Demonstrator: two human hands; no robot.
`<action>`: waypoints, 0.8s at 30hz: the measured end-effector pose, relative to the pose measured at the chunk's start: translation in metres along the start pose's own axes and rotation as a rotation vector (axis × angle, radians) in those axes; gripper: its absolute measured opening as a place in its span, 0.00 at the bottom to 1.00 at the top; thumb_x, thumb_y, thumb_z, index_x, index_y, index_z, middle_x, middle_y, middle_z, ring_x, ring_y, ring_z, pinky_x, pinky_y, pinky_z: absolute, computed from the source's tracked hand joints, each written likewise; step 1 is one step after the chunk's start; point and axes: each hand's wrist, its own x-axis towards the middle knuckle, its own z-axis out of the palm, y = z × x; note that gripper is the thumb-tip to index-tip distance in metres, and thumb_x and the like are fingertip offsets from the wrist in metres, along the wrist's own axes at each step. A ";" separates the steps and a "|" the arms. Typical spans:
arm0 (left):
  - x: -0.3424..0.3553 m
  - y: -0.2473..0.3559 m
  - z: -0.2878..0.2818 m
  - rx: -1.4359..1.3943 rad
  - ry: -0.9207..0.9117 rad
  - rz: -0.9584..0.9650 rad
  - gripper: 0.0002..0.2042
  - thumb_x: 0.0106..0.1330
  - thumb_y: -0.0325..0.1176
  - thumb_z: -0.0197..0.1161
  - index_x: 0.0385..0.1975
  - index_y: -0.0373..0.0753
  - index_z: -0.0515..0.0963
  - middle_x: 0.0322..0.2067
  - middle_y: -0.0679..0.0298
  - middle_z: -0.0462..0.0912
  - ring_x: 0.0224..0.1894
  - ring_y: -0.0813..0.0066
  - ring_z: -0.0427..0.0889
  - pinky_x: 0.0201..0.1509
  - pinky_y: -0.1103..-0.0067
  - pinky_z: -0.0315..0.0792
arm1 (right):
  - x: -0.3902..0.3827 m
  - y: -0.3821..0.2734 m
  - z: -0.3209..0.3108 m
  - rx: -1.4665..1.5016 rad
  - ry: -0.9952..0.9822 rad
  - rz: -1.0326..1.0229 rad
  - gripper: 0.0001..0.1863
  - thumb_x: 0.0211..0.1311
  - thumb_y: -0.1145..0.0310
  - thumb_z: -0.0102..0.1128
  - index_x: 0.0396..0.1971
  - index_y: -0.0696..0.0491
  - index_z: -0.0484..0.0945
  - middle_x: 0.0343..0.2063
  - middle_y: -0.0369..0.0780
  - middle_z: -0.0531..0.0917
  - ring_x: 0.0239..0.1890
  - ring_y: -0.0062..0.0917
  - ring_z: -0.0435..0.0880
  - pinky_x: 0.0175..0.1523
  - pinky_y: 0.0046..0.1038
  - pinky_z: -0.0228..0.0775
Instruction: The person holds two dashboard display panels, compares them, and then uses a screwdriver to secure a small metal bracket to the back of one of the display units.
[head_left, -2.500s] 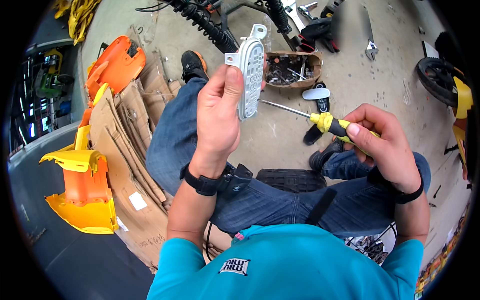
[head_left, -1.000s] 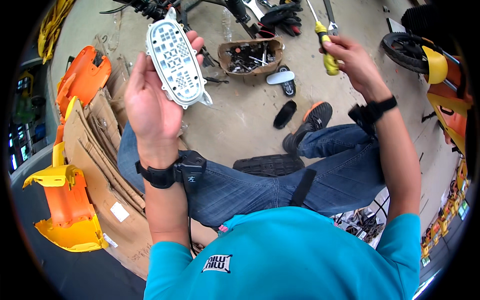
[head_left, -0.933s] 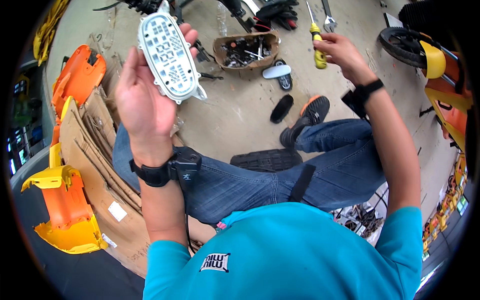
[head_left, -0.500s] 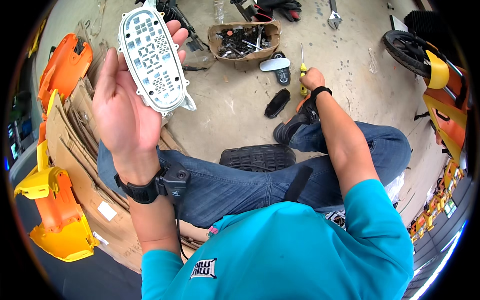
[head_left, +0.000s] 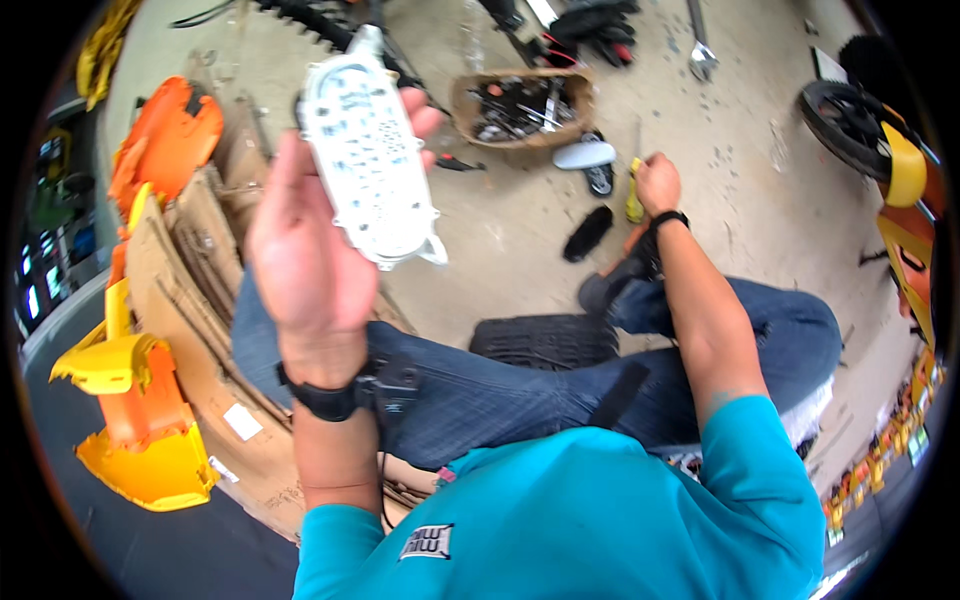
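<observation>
A white, elongated display panel (head_left: 372, 165) with rounded ends and small tabs along its rim rests on my left hand (head_left: 312, 255). The palm is turned up and the fingers pass behind the panel's right edge, holding it above the floor. Motion blurs the pattern on its face. Farther right and low, my right hand (head_left: 658, 184) is closed at the yellow handle of a screwdriver (head_left: 634, 196), its thin shaft pointing away from me. Close to that hand lie a dark oval piece (head_left: 588, 234) and a grey-white oval cover (head_left: 584, 155) on a black part.
A cardboard box (head_left: 470, 110) of small metal parts stands ahead, with dark gloves (head_left: 592, 28) and an adjustable wrench (head_left: 702, 62) beyond. Flattened cardboard (head_left: 180, 310) and orange-yellow shells (head_left: 140, 425) line the left. A wheel (head_left: 848, 125) is at right.
The whole view has shifted, so floor things appear farther right and lower. My left hand has brought the panel a little to the right and nearer. The right hand stays at the screwdriver.
</observation>
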 end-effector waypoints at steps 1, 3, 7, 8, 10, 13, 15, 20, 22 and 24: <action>0.001 -0.001 0.003 0.032 0.019 0.002 0.28 0.79 0.45 0.34 0.68 0.29 0.58 0.63 0.37 0.68 0.64 0.43 0.72 0.66 0.59 0.71 | -0.004 -0.004 0.001 0.044 0.029 -0.024 0.11 0.60 0.65 0.58 0.35 0.57 0.80 0.36 0.52 0.83 0.43 0.47 0.82 0.50 0.44 0.74; 0.002 -0.004 0.005 0.068 0.051 0.002 0.27 0.79 0.45 0.33 0.68 0.29 0.59 0.62 0.37 0.69 0.63 0.45 0.73 0.65 0.60 0.72 | -0.012 -0.008 -0.007 0.088 0.061 -0.095 0.08 0.61 0.68 0.56 0.34 0.55 0.81 0.35 0.51 0.83 0.41 0.47 0.81 0.49 0.45 0.73; 0.000 0.001 0.001 0.040 0.028 0.015 0.27 0.79 0.43 0.32 0.68 0.28 0.59 0.62 0.37 0.68 0.64 0.45 0.72 0.65 0.60 0.72 | -0.012 -0.023 0.006 0.119 0.135 -0.278 0.07 0.60 0.69 0.57 0.32 0.54 0.83 0.36 0.48 0.83 0.41 0.46 0.81 0.48 0.44 0.73; -0.001 0.000 -0.003 0.022 0.013 0.024 0.27 0.79 0.43 0.32 0.68 0.28 0.59 0.63 0.37 0.68 0.64 0.44 0.72 0.66 0.60 0.71 | -0.014 -0.029 0.003 0.130 0.120 -0.296 0.07 0.60 0.70 0.57 0.32 0.54 0.83 0.35 0.47 0.83 0.43 0.45 0.80 0.49 0.42 0.73; -0.003 0.002 -0.005 -0.004 0.004 0.015 0.27 0.79 0.42 0.33 0.69 0.28 0.58 0.64 0.36 0.66 0.65 0.43 0.71 0.67 0.59 0.70 | -0.013 -0.032 0.006 0.114 0.136 -0.317 0.07 0.59 0.70 0.59 0.36 0.52 0.84 0.35 0.46 0.83 0.44 0.43 0.80 0.49 0.42 0.73; -0.002 0.000 -0.004 0.032 0.023 0.019 0.27 0.79 0.42 0.32 0.69 0.29 0.58 0.64 0.36 0.66 0.65 0.43 0.71 0.67 0.58 0.70 | -0.019 -0.034 0.003 0.064 0.093 -0.333 0.09 0.58 0.70 0.62 0.38 0.51 0.84 0.35 0.45 0.82 0.44 0.43 0.79 0.49 0.41 0.74; 0.001 -0.001 -0.003 0.025 0.014 0.012 0.27 0.80 0.42 0.32 0.69 0.29 0.57 0.64 0.37 0.66 0.65 0.43 0.71 0.67 0.58 0.70 | -0.021 -0.035 0.000 0.071 0.090 -0.353 0.09 0.57 0.70 0.63 0.39 0.50 0.84 0.35 0.44 0.81 0.44 0.43 0.79 0.49 0.41 0.74; -0.002 -0.002 0.000 0.022 0.045 0.007 0.27 0.80 0.43 0.32 0.70 0.31 0.57 0.63 0.37 0.67 0.64 0.44 0.71 0.65 0.59 0.72 | -0.018 -0.037 -0.001 0.099 0.073 -0.332 0.09 0.56 0.71 0.64 0.38 0.51 0.83 0.34 0.45 0.80 0.44 0.43 0.78 0.49 0.41 0.73; -0.002 -0.003 0.001 0.025 0.021 0.016 0.27 0.80 0.43 0.32 0.70 0.31 0.57 0.64 0.37 0.67 0.64 0.44 0.72 0.65 0.59 0.72 | -0.015 -0.037 0.000 0.105 0.076 -0.347 0.08 0.56 0.72 0.64 0.37 0.51 0.83 0.35 0.46 0.80 0.44 0.43 0.78 0.49 0.41 0.73; -0.002 -0.004 0.002 0.036 0.045 0.011 0.26 0.80 0.43 0.32 0.70 0.31 0.57 0.63 0.38 0.67 0.64 0.45 0.72 0.65 0.60 0.72 | -0.015 -0.036 0.000 0.110 0.080 -0.345 0.09 0.55 0.72 0.65 0.37 0.52 0.82 0.35 0.45 0.80 0.44 0.43 0.78 0.49 0.41 0.73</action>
